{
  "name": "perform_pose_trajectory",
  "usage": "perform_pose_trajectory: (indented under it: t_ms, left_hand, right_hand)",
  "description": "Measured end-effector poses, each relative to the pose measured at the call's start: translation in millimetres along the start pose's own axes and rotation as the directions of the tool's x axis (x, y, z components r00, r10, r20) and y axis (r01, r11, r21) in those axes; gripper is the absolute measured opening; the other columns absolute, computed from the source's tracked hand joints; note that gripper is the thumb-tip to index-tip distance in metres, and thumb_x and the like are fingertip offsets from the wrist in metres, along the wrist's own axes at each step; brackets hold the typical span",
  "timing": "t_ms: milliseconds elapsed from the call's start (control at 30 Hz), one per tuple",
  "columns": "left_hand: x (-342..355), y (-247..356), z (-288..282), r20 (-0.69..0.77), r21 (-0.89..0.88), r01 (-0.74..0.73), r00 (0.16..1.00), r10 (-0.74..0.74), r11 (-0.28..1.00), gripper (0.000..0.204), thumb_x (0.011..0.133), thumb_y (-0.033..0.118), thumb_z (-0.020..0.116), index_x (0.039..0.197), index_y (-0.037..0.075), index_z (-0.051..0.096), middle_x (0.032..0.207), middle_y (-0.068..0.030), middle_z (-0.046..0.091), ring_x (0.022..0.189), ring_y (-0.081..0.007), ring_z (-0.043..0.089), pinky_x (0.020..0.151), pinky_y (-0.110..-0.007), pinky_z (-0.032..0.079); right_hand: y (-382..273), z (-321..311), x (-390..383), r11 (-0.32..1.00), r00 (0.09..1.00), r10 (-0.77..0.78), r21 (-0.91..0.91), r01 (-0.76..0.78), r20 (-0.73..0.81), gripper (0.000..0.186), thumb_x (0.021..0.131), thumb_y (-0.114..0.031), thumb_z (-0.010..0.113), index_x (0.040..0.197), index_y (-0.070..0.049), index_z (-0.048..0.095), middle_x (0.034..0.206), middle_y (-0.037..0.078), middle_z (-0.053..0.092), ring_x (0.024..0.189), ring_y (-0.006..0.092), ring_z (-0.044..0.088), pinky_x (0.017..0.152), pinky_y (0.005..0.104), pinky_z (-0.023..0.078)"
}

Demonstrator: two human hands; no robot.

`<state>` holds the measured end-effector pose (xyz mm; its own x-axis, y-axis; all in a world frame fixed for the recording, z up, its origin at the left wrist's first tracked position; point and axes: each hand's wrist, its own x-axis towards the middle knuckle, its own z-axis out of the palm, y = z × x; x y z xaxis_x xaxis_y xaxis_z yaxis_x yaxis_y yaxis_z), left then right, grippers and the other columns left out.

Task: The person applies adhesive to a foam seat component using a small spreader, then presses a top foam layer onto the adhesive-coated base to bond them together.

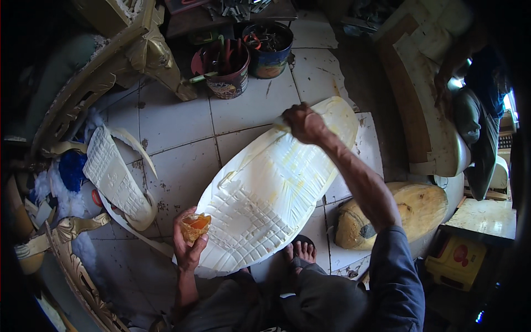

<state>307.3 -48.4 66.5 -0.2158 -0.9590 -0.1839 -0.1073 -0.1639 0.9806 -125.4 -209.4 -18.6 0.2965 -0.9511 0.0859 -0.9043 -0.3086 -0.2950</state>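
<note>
A long white foam slab point(249, 213) lies slantwise in front of me, one half scored in a grid and the upper half streaked with yellow. At its near left edge, my left hand point(188, 243) is closed around a crusted container point(196, 227) with amber liquid inside. My right hand point(305, 124) reaches over the slab's far part with its fingers curled tight. Whatever it grips is too dark and blurred to make out. My right forearm crosses above the slab's right side.
Two tool-filled buckets, one red point(228, 77) and one blue point(271, 58), stand beyond the slab. Carved gold furniture frames point(94, 88) and a smaller foam piece point(119, 182) lie left. To the right are a rounded wooden block point(412, 213), a yellow box point(456, 263) and another person point(487, 110).
</note>
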Motion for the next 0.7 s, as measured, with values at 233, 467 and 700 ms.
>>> perform_pose_trajectory:
  t_ms: [233, 467, 700]
  left_hand:
    - [3, -9, -9, 0.009, 0.008, -0.036, 0.999, 0.036, 0.999, 0.069, 0.084, 0.014, 0.071, 0.145, 0.0, 0.042, 0.144, -0.0163, 0.048, 0.13, -0.0253, 0.05, 0.111, -0.039, 0.043]
    - [1, 2, -2, 0.007, 0.016, 0.005, 1.0, -0.005, 1.0, 0.07, 0.082, 0.02, 0.069, 0.144, -0.001, 0.043, 0.144, -0.0197, 0.05, 0.129, -0.0272, 0.051, 0.112, -0.04, 0.041]
    - [-3, -9, -4, 0.002, 0.012, -0.026, 1.0, 0.026, 1.0, 0.069, 0.085, 0.017, 0.072, 0.144, 0.0, 0.042, 0.144, -0.0169, 0.05, 0.128, -0.0257, 0.053, 0.111, -0.039, 0.043]
  right_hand:
    - [-46, -1, -11, 0.985, 0.95, -0.106, 0.097, 0.14, -0.294, 0.025, 0.089, -0.006, 0.053, 0.103, -0.007, 0.073, 0.107, 0.014, 0.071, 0.104, 0.0374, 0.063, 0.097, 0.0459, 0.049]
    - [98, -46, -45, 0.909, 0.909, 0.234, -0.255, -0.33, -0.344, 0.022, 0.088, -0.009, 0.058, 0.099, -0.013, 0.077, 0.101, 0.009, 0.073, 0.101, 0.034, 0.063, 0.088, 0.0451, 0.053]
    - [14, 5, -52, 0.996, 0.956, -0.084, -0.052, 0.072, -0.28, 0.03, 0.076, 0.001, 0.062, 0.099, -0.011, 0.077, 0.1, 0.007, 0.073, 0.105, 0.0301, 0.064, 0.092, 0.0429, 0.052]
